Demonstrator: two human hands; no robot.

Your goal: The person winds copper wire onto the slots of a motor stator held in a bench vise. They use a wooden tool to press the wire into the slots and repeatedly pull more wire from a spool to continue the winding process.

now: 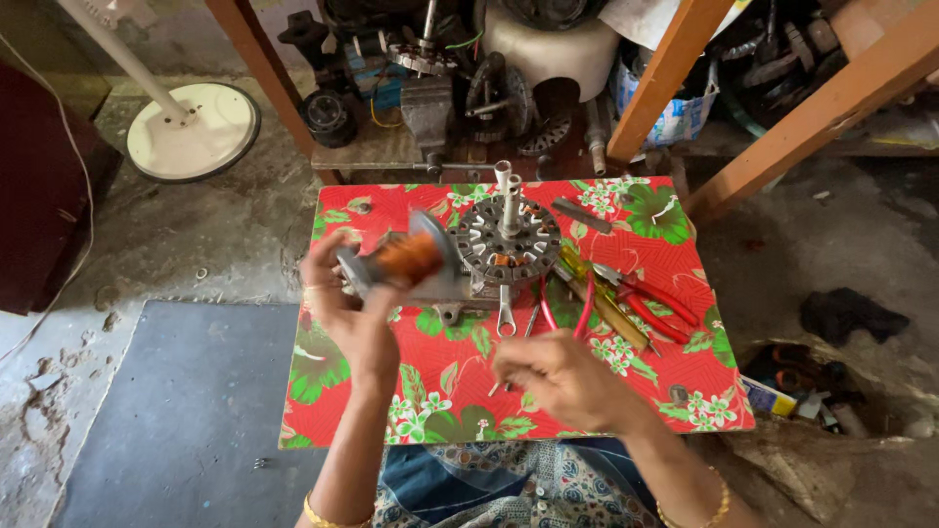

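My left hand [344, 303] is raised over the left part of a small table covered with a red flowered cloth [675, 362]. It grips a spool of copper wire [409, 256] with grey end plates, blurred by motion. My right hand [559, 376] hovers lower, near the table's front, its fingers pinched together on something thin that I cannot make out. Behind the spool, at the table's middle, stands a round grey motor stator [507, 238] with a metal shaft pointing up.
Red-handled pliers [653, 298], a yellow-handled screwdriver [604, 303] and a wrench [505, 313] lie right of the stator. Motor parts crowd a low shelf [391, 152] behind. A white fan base [193, 130] stands at far left; a grey mat [186, 411] covers the floor.
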